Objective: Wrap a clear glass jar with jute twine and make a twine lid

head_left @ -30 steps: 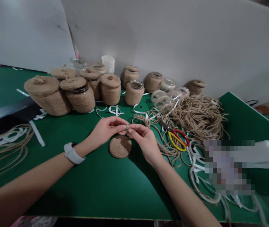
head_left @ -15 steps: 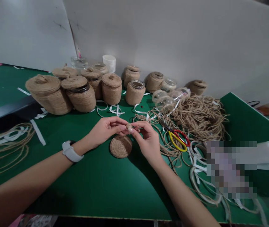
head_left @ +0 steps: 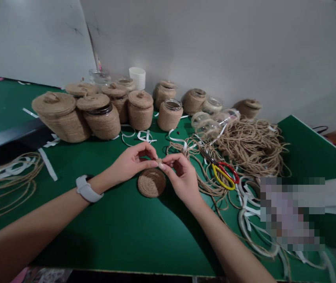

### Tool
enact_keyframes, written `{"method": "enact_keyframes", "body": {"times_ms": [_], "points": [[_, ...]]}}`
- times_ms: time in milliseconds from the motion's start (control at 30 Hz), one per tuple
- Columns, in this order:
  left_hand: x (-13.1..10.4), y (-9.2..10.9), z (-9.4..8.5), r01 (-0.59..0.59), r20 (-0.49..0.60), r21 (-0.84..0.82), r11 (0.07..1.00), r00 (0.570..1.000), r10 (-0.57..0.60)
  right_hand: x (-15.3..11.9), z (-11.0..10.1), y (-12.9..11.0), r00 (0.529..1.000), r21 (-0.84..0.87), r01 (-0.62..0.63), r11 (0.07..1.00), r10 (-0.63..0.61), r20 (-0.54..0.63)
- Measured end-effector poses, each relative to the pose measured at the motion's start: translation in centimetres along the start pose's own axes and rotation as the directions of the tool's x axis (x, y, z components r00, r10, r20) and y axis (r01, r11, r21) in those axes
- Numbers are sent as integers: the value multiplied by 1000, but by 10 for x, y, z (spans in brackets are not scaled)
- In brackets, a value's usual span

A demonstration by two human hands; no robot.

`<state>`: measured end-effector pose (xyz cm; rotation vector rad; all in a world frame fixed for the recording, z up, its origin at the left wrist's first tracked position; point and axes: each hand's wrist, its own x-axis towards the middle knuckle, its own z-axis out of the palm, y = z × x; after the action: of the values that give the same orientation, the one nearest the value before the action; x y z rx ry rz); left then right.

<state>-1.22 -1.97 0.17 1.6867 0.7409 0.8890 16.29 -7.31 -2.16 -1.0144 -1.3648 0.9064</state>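
My left hand (head_left: 138,160) and my right hand (head_left: 181,169) meet over the table, each closed in a pinch. Between their fingertips is a small piece of jute twine (head_left: 159,160), mostly covered by the fingers; it looks knotted or coiled. Just below them a round lid of coiled jute (head_left: 151,183) lies flat on the green table, its far edge partly hidden by my hands. A smartwatch with a pale band (head_left: 89,189) is on my left wrist.
Several jute-wrapped jars (head_left: 140,111) line the back, near stacked white paper cups (head_left: 137,78). To the right lie scissors (head_left: 224,175), a heap of jute twine (head_left: 252,147) and rolls of white tape (head_left: 250,232). A dark metal box (head_left: 14,137) stands at left.
My fingers have shifted on the small jute piece; the left fingers arch higher and the right fingers curl closer around it. The lid stays in place.
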Motion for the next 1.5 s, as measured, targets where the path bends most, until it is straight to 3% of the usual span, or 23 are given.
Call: {"method": "enact_keyframes", "body": {"times_ms": [233, 533, 700, 933, 1000, 1100, 1200, 1267, 1367, 1500], "points": [[0, -3, 2, -3, 6, 41, 999, 1000, 2, 1, -1, 0, 1000, -22, 1, 1000, -1, 1], [0, -9, 0, 87, -37, 4, 996, 995, -87, 3, 1, 4, 997, 10, -59, 998, 60, -57], [3, -12, -5, 178, -34, -119, 977, 982, -183, 8, -4, 11, 987, 21, -84, 996, 86, -135], [5, -21, -4, 162, -20, 82, 983, 987, -161, 8, 1, 17, 991, 110, -134, 985, 134, 7], [5, -24, -4, 144, -30, 108, 984, 990, -141, 8, -2, 17, 992, 33, -117, 993, 118, -36], [4, -25, -7, 113, -68, 115, 987, 992, -106, 9, -11, 20, 992, -210, -62, 976, 38, -118], [3, -23, -9, 75, -95, 308, 948, 994, -48, 12, -21, 26, 993, -491, 42, 870, -90, -75], [2, -21, -9, 23, -52, 478, 878, 999, 2, 13, -26, 32, 988, -636, 105, 765, -154, -22], [2, -23, -7, -68, 42, 562, 824, 998, 54, 15, -30, 41, 983, -743, 144, 653, -180, 33], [1, -23, -8, -39, 7, 585, 810, 999, 43, 16, -32, 42, 986, -802, 111, 587, -165, 15]]}}
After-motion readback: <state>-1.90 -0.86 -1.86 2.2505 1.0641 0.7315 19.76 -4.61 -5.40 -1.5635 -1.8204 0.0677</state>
